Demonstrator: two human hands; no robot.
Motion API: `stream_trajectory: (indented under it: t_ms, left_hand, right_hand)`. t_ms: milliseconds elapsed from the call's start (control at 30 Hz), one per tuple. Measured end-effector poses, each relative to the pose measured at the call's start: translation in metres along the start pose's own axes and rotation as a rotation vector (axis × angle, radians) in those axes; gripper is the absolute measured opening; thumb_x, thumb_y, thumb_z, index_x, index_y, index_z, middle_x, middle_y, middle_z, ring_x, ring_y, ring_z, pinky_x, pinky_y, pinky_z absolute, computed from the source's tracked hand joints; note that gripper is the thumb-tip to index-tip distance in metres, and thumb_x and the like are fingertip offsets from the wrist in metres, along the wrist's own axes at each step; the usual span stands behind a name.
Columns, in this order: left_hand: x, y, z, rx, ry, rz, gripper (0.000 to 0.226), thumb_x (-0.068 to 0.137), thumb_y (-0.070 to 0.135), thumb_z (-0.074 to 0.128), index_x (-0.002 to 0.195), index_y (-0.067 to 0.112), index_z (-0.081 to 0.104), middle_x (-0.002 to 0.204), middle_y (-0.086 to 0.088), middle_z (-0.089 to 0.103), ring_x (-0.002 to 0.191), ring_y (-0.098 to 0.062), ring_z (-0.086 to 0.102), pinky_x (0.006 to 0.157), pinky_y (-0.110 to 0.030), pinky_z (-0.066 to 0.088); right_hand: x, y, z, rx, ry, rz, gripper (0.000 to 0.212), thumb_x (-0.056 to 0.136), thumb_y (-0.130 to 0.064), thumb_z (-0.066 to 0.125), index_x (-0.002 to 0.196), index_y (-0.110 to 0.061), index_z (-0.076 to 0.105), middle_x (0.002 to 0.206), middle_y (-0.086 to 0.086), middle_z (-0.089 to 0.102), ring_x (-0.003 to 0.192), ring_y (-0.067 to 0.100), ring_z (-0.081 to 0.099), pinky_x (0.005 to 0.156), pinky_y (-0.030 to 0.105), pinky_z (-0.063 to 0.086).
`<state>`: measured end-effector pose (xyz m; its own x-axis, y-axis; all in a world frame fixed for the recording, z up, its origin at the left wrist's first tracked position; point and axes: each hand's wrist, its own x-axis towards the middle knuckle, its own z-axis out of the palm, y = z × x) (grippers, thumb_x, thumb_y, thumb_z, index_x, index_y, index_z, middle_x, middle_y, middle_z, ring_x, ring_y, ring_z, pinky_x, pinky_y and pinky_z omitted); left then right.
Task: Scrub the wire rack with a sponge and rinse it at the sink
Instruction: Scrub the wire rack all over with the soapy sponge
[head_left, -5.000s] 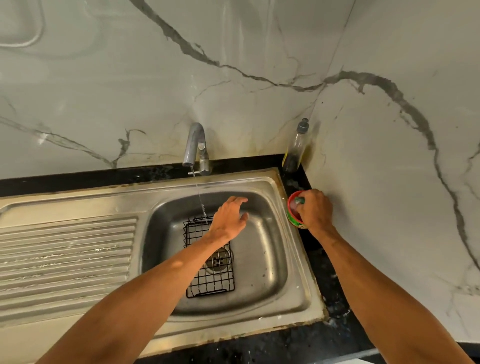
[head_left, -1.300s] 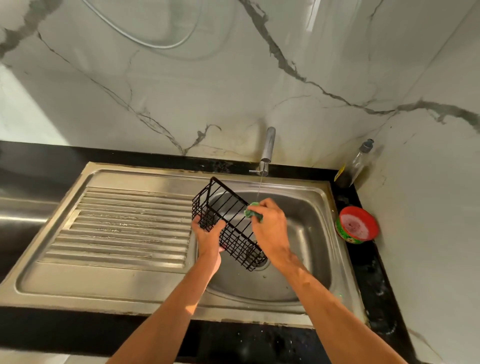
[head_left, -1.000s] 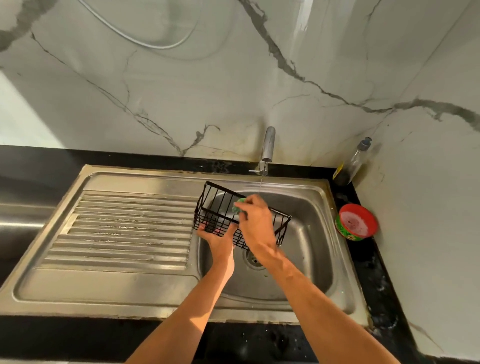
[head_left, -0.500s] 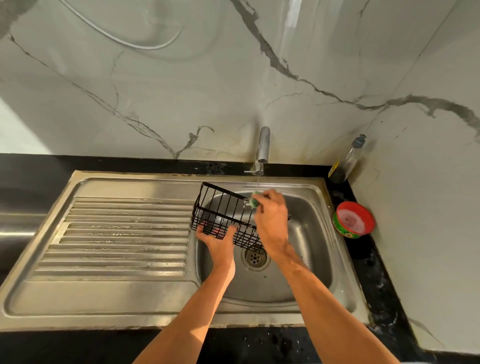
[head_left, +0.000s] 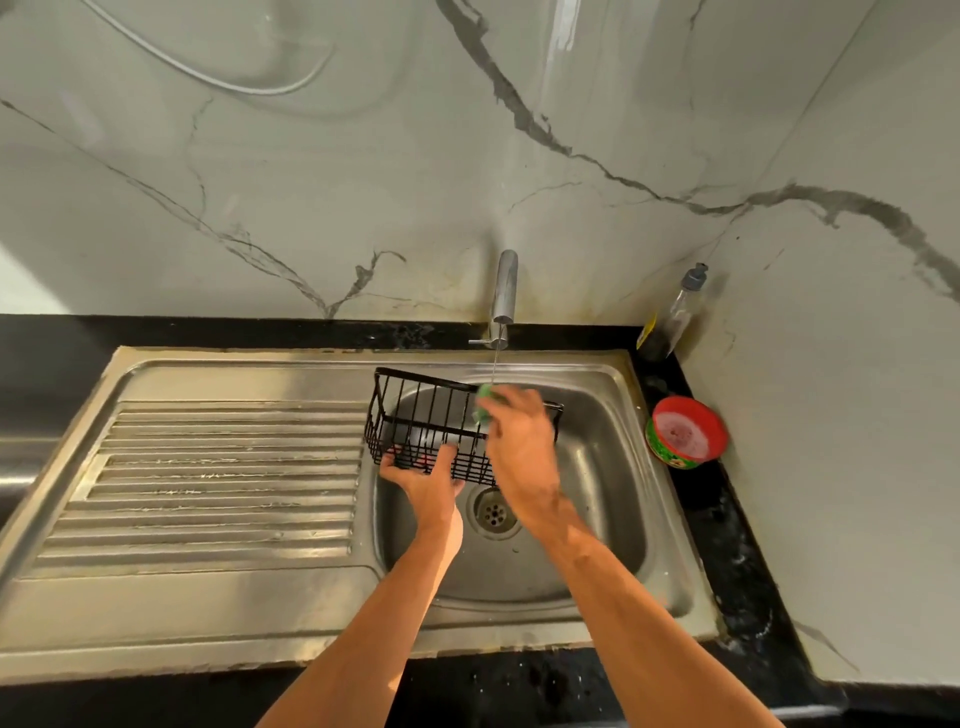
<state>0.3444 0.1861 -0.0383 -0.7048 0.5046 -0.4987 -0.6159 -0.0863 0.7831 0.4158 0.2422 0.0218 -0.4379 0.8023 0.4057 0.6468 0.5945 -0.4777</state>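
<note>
Tilted steeply 1.3 s ago, the wire rack (head_left: 410, 421) now hangs nearly level over the sink (head_left: 613, 519); left hand (head_left: 431, 483) grips its near edge, right hand (head_left: 519, 447) pinches the sponge (head_left: 487, 393) at its far rim.

1. We can read no word, number or brand anywhere in this view.
2. We see a green printed band around the red tub (head_left: 684, 435) on the counter right of the sink, but its markings are too small to read.
3. We see a yellow label low on the clear bottle (head_left: 677, 316) in the corner; its print is also illegible.
</note>
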Motion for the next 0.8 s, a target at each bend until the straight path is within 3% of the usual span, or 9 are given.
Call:
stream_trajectory:
  t_ms: [100, 167, 267, 400, 533, 600, 667, 700, 800]
  left_hand:
    - [0.000, -0.002, 0.002, -0.024, 0.004, -0.007, 0.072, 0.091, -0.002, 0.064, 0.142, 0.027, 0.022, 0.141, -0.005, 0.040, 0.120, -0.024, 0.054, 0.101, -0.064, 0.048]
    - [-0.001, -0.005, 0.001, 0.003, -0.030, 0.016, 0.074, 0.090, -0.004, 0.064, 0.144, 0.025, 0.022, 0.126, 0.004, 0.048, 0.108, -0.013, 0.056, 0.102, -0.062, 0.047]
    - [-0.003, -0.008, 0.000, 0.027, -0.035, 0.017, 0.077, 0.089, -0.006, 0.065, 0.144, 0.025, 0.022, 0.128, 0.004, 0.048, 0.110, -0.013, 0.054, 0.104, -0.062, 0.045]
    - [-0.009, -0.011, 0.003, 0.022, -0.011, -0.013, 0.076, 0.089, -0.004, 0.064, 0.144, 0.025, 0.021, 0.149, -0.008, 0.030, 0.126, -0.026, 0.046, 0.103, -0.065, 0.045]
    - [-0.015, -0.014, 0.005, 0.080, -0.068, 0.002, 0.084, 0.087, -0.005, 0.066, 0.148, 0.027, 0.018, 0.153, -0.014, 0.031, 0.119, -0.025, 0.053, 0.105, -0.061, 0.046]
    - [-0.017, -0.016, 0.007, 0.115, -0.089, -0.015, 0.085, 0.087, -0.002, 0.069, 0.147, 0.031, 0.018, 0.156, -0.018, 0.024, 0.129, -0.032, 0.047, 0.107, -0.062, 0.044]
    - [-0.022, -0.015, 0.008, 0.097, -0.130, -0.031, 0.081, 0.089, 0.000, 0.070, 0.143, 0.031, 0.019, 0.153, -0.020, 0.026, 0.127, -0.028, 0.047, 0.106, -0.064, 0.044]
    - [-0.022, -0.015, 0.009, 0.097, -0.148, -0.039, 0.081, 0.089, 0.001, 0.071, 0.143, 0.031, 0.019, 0.152, -0.019, 0.026, 0.127, -0.027, 0.046, 0.106, -0.065, 0.043]
    - [-0.019, -0.015, 0.010, 0.128, -0.178, -0.066, 0.093, 0.088, 0.004, 0.074, 0.152, 0.033, 0.012, 0.160, -0.017, 0.018, 0.140, -0.035, 0.039, 0.108, -0.065, 0.041]
  right_hand:
    - [-0.004, 0.004, -0.004, -0.017, -0.038, -0.077, 0.042, 0.071, 0.018, 0.070, 0.104, -0.006, 0.075, 0.109, 0.009, 0.072, 0.100, 0.026, 0.062, 0.083, 0.033, 0.055]
    - [-0.005, 0.034, -0.018, -0.063, 0.076, 0.104, 0.034, 0.075, 0.013, 0.072, 0.104, -0.006, 0.076, 0.105, 0.010, 0.074, 0.098, 0.027, 0.064, 0.082, 0.032, 0.056]
    - [-0.006, 0.055, -0.025, -0.044, 0.139, 0.322, 0.033, 0.080, 0.010, 0.069, 0.108, -0.005, 0.075, 0.108, 0.009, 0.074, 0.100, 0.027, 0.065, 0.083, 0.027, 0.052]
    - [-0.015, 0.023, -0.008, -0.015, 0.013, 0.036, 0.039, 0.079, 0.016, 0.066, 0.109, -0.007, 0.075, 0.114, 0.007, 0.071, 0.101, 0.024, 0.061, 0.084, 0.031, 0.056]
    - [-0.009, 0.041, -0.015, 0.048, 0.092, 0.246, 0.035, 0.082, 0.011, 0.066, 0.112, -0.007, 0.073, 0.111, 0.007, 0.072, 0.100, 0.022, 0.063, 0.084, 0.039, 0.058]
    - [-0.005, 0.023, -0.013, 0.052, 0.000, 0.075, 0.034, 0.081, 0.012, 0.068, 0.109, -0.006, 0.074, 0.109, 0.008, 0.072, 0.099, 0.024, 0.064, 0.084, 0.038, 0.059]
    - [-0.002, 0.007, -0.009, 0.027, -0.064, -0.175, 0.034, 0.077, 0.015, 0.071, 0.104, -0.005, 0.075, 0.106, 0.010, 0.072, 0.096, 0.026, 0.066, 0.081, 0.036, 0.060]
    - [0.004, 0.006, -0.009, 0.035, -0.060, -0.201, 0.034, 0.076, 0.016, 0.071, 0.103, -0.005, 0.075, 0.106, 0.010, 0.073, 0.096, 0.026, 0.066, 0.081, 0.036, 0.060]
    - [0.021, 0.015, -0.007, 0.069, 0.040, -0.005, 0.032, 0.082, 0.013, 0.067, 0.105, -0.006, 0.075, 0.106, 0.009, 0.073, 0.101, 0.023, 0.066, 0.087, 0.037, 0.059]
